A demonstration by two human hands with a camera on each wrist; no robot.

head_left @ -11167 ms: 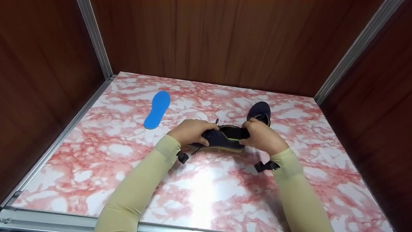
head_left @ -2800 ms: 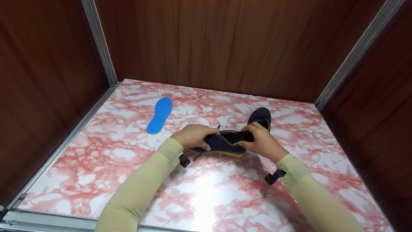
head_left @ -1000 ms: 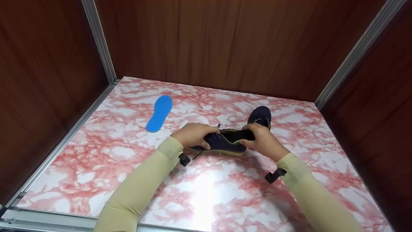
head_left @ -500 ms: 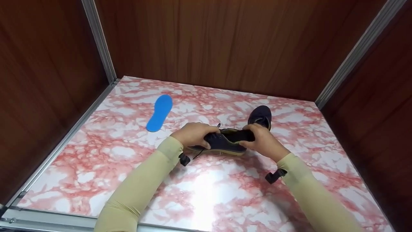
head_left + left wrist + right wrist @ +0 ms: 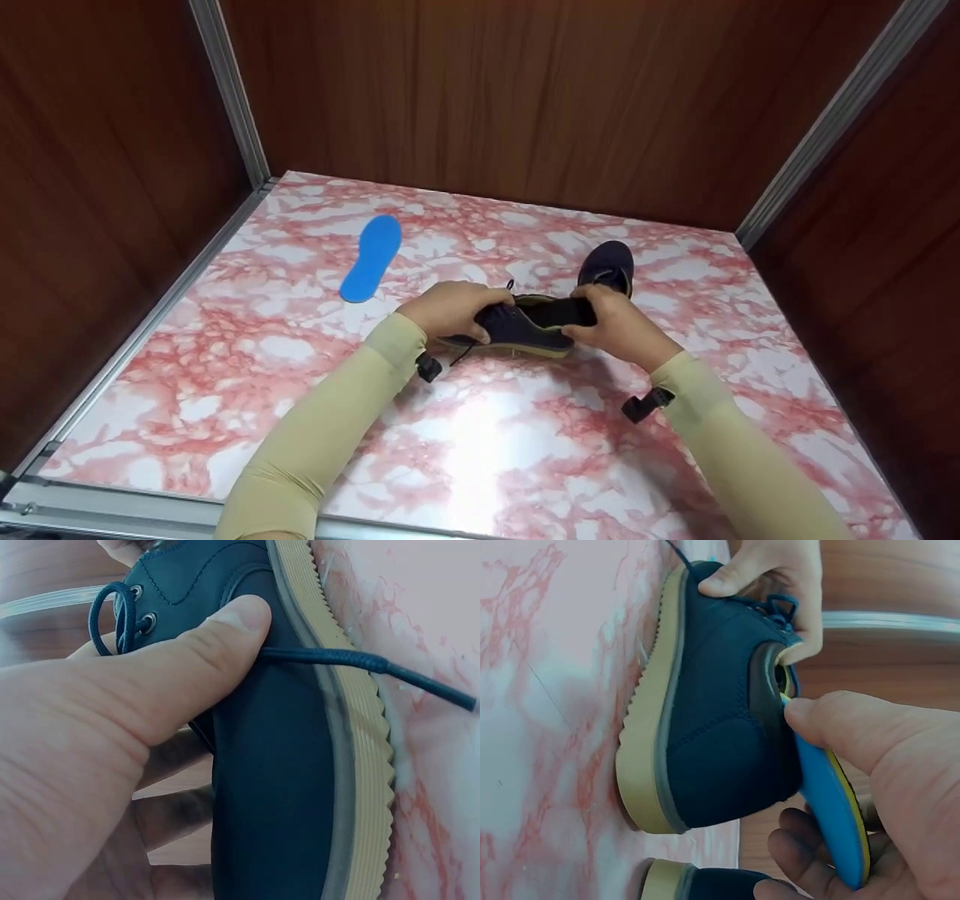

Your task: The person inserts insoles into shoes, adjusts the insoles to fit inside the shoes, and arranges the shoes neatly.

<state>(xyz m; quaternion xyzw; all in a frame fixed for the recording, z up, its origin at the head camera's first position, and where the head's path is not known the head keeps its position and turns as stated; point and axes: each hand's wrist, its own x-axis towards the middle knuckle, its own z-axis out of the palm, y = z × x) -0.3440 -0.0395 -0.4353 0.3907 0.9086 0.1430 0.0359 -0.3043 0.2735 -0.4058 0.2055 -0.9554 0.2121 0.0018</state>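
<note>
In the head view a dark navy lace-up shoe [image 5: 521,331] with a tan sole lies sideways on the surface, toe to the left. My left hand [image 5: 454,309] grips its toe, thumb on the near side and fingers across the far side; in the left wrist view a loose lace passes under the thumb. My right hand [image 5: 619,326] pinches the heel end of an insole [image 5: 829,802], blue beneath with a yellow edge, black on top. Its front part is inside the shoe opening, out of sight; its heel end sticks out above the shoe's heel.
A blue insole [image 5: 371,259] lies at the back left. A second navy shoe [image 5: 607,262] stands just behind my right hand, toe away from me. Brown wood-grain panels [image 5: 480,97] enclose the red-and-white marbled surface [image 5: 285,405] at the back and sides.
Compared with 11 seconds ago, the right hand sits slightly farther right and more of the black insole shows above the shoe's heel. The left hand keeps its grip; the view tilts slightly.
</note>
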